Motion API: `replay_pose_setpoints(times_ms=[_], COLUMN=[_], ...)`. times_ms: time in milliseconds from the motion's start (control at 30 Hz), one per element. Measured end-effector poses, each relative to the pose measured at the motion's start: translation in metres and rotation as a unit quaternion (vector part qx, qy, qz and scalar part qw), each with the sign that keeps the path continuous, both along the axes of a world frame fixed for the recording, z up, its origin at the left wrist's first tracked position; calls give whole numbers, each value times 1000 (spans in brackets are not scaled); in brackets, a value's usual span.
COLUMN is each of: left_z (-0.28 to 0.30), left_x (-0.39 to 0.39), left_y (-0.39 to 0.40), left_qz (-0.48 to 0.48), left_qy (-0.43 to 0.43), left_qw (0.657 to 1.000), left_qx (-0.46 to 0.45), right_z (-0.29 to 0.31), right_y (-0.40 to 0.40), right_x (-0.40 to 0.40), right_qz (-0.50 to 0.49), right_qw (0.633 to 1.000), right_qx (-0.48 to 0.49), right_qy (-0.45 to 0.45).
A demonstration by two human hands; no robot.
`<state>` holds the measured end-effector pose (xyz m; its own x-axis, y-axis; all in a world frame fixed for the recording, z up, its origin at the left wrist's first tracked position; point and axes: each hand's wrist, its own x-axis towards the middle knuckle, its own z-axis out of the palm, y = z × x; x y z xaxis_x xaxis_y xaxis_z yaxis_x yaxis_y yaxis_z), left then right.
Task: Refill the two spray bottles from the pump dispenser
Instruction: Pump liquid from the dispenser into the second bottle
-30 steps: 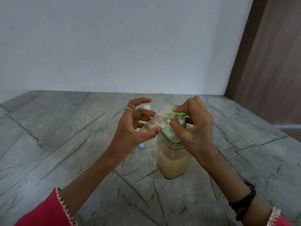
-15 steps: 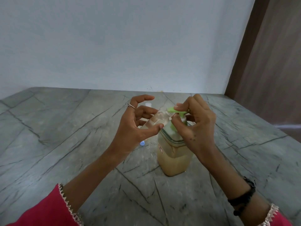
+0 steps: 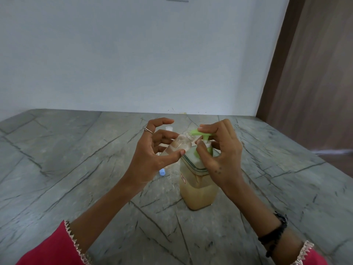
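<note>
The pump head (image 3: 202, 133) is sitting higher than a moment ago, so another stroke is coming; the right hand (image 3: 219, 150) is pinching it; the left hand (image 3: 152, 155) is gripping the small bottle (image 3: 177, 146), tilted, mouth under the spout, above the stone table (image 3: 76, 169)

one head-worn view, looking forward and down, close over the stone table (image 3: 76, 169).

Left hand (image 3: 150, 159) holds bottle (image 3: 176, 146) at green pump (image 3: 200, 133).
</note>
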<state>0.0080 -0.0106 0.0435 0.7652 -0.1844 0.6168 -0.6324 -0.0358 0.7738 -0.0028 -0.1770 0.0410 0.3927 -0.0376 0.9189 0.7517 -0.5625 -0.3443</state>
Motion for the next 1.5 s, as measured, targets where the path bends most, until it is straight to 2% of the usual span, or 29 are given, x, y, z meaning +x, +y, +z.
replay_pose_setpoints(times_ms=[400, 1333, 1500], left_z=[-3, -4, -4], left_x=[2, 2, 0], left_y=[3, 0, -1], left_qz=[20, 2, -9], left_qy=[-6, 12, 16], left_qw=[999, 1000, 1000], left_qx=[26, 0, -19], right_z=[7, 4, 6], right_y=[3, 1, 2], right_x=[3, 2, -6], right_qz=[-5, 1, -62], right_qw=[1000, 1000, 998], right_qx=[13, -2, -34], right_qy=[-1, 4, 3])
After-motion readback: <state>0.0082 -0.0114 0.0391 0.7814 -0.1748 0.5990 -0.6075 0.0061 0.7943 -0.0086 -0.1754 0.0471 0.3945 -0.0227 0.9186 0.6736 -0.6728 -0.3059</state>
